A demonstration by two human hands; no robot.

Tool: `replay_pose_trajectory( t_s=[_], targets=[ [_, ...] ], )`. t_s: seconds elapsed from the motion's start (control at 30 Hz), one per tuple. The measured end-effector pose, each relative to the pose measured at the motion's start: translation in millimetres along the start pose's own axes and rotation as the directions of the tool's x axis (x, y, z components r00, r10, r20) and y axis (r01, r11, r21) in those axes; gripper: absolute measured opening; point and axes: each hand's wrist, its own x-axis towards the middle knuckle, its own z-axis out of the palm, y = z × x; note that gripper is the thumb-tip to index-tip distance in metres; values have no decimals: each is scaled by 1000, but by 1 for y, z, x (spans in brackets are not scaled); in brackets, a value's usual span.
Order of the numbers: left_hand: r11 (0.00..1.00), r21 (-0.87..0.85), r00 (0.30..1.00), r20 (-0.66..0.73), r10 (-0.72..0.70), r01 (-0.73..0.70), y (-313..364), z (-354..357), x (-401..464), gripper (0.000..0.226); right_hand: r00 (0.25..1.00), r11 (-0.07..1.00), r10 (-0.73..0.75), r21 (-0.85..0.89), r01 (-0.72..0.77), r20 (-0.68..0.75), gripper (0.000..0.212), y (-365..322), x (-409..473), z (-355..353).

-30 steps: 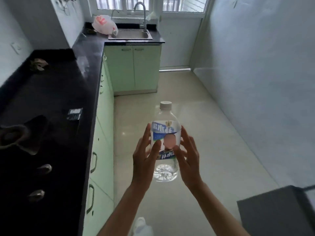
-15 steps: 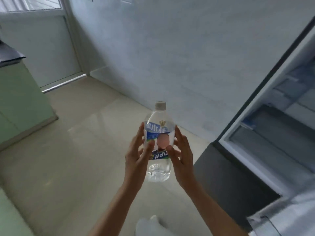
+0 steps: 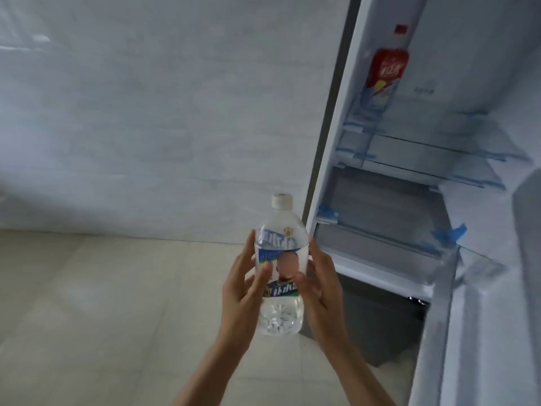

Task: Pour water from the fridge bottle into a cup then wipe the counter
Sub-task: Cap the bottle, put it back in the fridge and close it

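A clear plastic water bottle (image 3: pixel 279 227) with a white cap and a blue-and-white label stands upright in front of me, with a little water in its bottom. Both hands hold it at the label. My left hand (image 3: pixel 243 294) grips its left side with the thumb across the front. On the other side, my right hand (image 3: pixel 322 288) does the same. No cup, cloth or counter is in view.
The open fridge (image 3: pixel 377 206) stands right of the bottle, showing glass shelves and blue tape. A red-labelled bottle (image 3: pixel 386 71) stands on an upper shelf. The fridge door (image 3: pixel 497 303) juts out at far right. A pale wall and beige floor tiles (image 3: pixel 102 303) fill the left.
The view has swung right, away from the counter and sink, onto the open fridge. The bottle stays held between both hands in the same way.
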Motion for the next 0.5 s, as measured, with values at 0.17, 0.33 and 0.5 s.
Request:
replay_pose_trajectory(
  t_s=[0.17, 0.33, 0.5],
  targets=[
    [996, -42, 981, 183, -67, 75, -16, 33, 52, 52, 983, 997, 18, -67, -31, -184, 47, 16, 28, -27],
    [994, -47, 926, 371, -71, 95, -31, 65, 109, 50, 941, 993, -11, -116, -30, -339, 50, 27, 62, -46],
    [992, -60, 822, 567, -61, 115, -33, 97, 171, 60, 869, 968, -55, -240, -74, -491, 50, 22, 108, -59]
  ],
)
